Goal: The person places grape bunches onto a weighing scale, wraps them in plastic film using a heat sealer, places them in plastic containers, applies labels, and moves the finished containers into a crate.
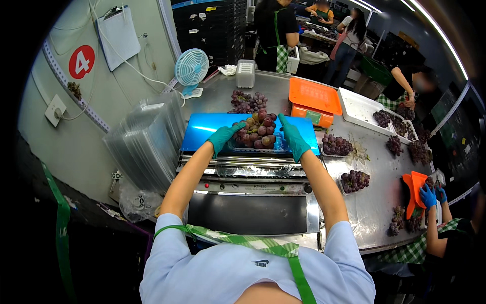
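Note:
A clear plastic tray [258, 149] heaped with reddish-purple grapes [260, 133] sits on the blue plate of a wrapping machine [202, 126]. My left hand [226, 138], in a green glove, lies at the tray's left side, its fingers stretched against the grapes. On the other side my right hand [294, 138], gloved alike, has its fingers extended along the tray's right edge. Whether either palm presses on the tray is hard to see. Closer to me, the machine has a film roll [243, 166] and a black flat panel [247, 214].
Loose grapes [248, 102] lie behind the machine, beside an orange scale [315, 99]. Two filled trays, one of them a grape tray [354, 181], stand right. Stacked clear trays [147, 142] and a fan [192, 67] are left. A co-worker's blue-gloved hands [429, 196] work at lower right.

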